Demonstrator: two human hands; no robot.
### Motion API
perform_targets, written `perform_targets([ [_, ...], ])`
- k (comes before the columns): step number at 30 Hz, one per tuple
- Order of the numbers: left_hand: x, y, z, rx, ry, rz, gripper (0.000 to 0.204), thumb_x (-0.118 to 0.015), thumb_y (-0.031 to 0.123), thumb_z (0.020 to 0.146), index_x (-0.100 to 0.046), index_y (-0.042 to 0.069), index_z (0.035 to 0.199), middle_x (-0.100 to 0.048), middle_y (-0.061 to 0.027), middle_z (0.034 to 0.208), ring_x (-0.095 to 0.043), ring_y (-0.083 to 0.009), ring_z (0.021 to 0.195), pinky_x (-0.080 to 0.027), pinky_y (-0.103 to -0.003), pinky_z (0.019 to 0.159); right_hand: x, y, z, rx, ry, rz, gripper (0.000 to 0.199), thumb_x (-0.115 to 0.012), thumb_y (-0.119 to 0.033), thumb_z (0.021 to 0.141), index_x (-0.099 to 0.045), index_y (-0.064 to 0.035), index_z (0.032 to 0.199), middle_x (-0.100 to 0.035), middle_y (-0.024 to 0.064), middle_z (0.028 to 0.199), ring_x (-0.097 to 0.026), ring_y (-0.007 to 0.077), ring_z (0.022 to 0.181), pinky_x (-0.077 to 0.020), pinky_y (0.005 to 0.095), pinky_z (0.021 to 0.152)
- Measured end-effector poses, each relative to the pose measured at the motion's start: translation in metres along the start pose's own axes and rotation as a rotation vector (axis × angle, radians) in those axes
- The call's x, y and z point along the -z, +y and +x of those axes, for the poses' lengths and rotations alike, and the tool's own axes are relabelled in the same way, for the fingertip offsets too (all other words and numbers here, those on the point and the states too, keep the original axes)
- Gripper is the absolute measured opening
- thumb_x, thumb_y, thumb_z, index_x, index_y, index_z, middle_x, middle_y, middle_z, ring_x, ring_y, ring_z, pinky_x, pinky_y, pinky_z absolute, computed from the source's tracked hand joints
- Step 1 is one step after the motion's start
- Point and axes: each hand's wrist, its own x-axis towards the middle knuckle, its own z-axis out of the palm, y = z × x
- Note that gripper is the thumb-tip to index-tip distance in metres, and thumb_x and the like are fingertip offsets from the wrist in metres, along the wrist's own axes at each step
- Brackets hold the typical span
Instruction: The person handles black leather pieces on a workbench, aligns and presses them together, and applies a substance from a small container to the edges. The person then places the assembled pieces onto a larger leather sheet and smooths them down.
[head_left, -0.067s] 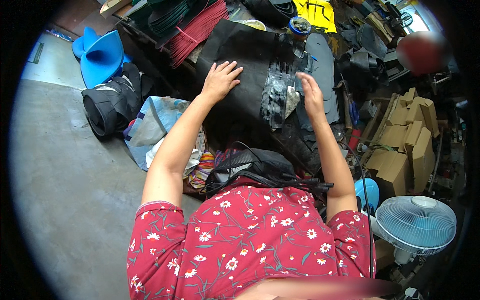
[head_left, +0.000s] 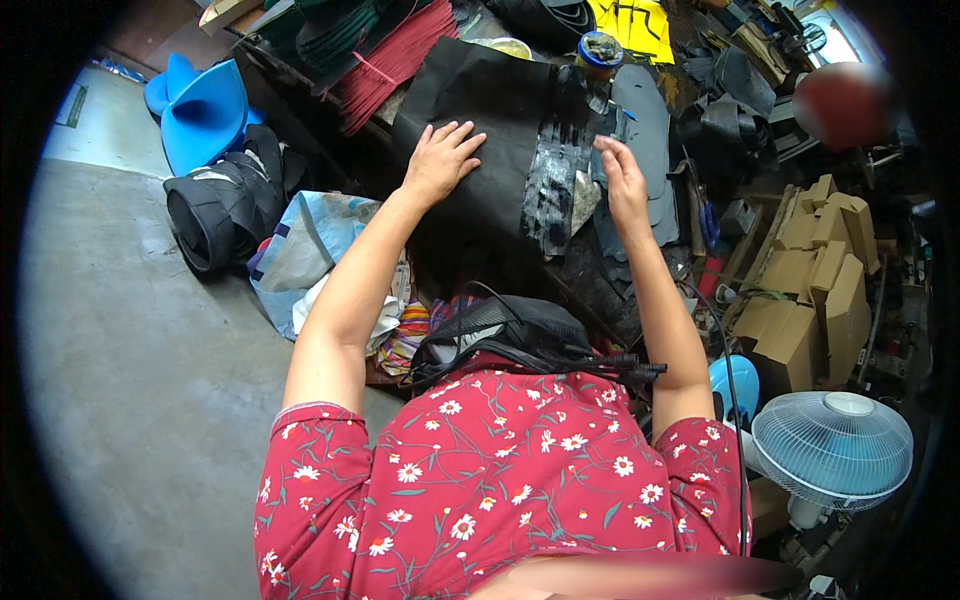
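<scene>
A black flexible sheet (head_left: 490,110) lies on the cluttered work surface in front of me. My left hand (head_left: 445,165) rests flat on its left part, fingers spread, holding nothing. Along the sheet's right side runs a dark strip (head_left: 557,165) smeared with something shiny and wet-looking. Over its right edge is my right hand (head_left: 625,190), fingers bent and pressed together; whatever they hold is hidden. A pale, roughly triangular patch (head_left: 584,200) shows beside that hand. Beyond the strip stands an open blue-rimmed jar (head_left: 600,50) with dark contents.
Grey flat pieces (head_left: 645,130) lie to the right of the sheet. A red bundle of strips (head_left: 395,70) and a yellow item (head_left: 635,28) sit at the back. Folded cardboard (head_left: 810,280) and a fan (head_left: 835,450) stand right; a patterned bag (head_left: 310,260) stands left.
The fingers of my right hand have bent slightly more, and the hand has shifted a little. My left hand stays in place on the sheet.
</scene>
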Motion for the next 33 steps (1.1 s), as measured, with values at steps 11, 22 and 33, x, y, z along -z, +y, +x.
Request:
perform_targets([
  [11, 0.013, -0.009, 0.027, 0.178, 0.21, -0.188, 0.056, -0.074, 0.022, 0.081, -0.055, 0.014, 0.133, -0.047, -0.0155, 0.141, -0.045, -0.0346, 0.129, -0.037, -0.046, 0.107, -0.013, 0.024, 0.047, -0.069, 0.247, -0.12, 0.067, -0.065, -0.008, 0.089, -0.033, -0.0089, 0.148, -0.065, 0.0146, 0.121, -0.059, 0.0213, 0.113, -0.0434, 0.0334, 0.098],
  [22, 0.024, -0.036, 0.131, 0.11, 0.309, 0.161, 0.039, -0.08, 0.026, 0.073, -0.068, 0.023, 0.11, -0.042, -0.0072, 0.143, -0.036, -0.0312, 0.136, -0.029, -0.06, 0.109, -0.011, 0.045, 0.1, -0.111, 0.151, -0.444, 0.084, -0.064, 0.0, 0.079, -0.027, -0.015, 0.153, -0.072, 0.0094, 0.101, -0.067, 0.0229, 0.089, -0.0501, 0.0352, 0.087],
  [33, 0.029, -0.03, 0.127, -0.018, 0.328, 0.193, 0.047, -0.076, 0.023, 0.077, -0.063, 0.031, 0.122, -0.037, -0.0038, 0.149, -0.027, -0.0284, 0.142, -0.023, -0.064, 0.112, -0.013, 0.024, 0.094, 0.077, 0.108, 0.151, 0.074, -0.057, 0.01, 0.082, -0.038, -0.0142, 0.149, -0.064, 0.0022, 0.088, -0.058, 0.0076, 0.077, -0.0494, 0.0232, 0.075],
])
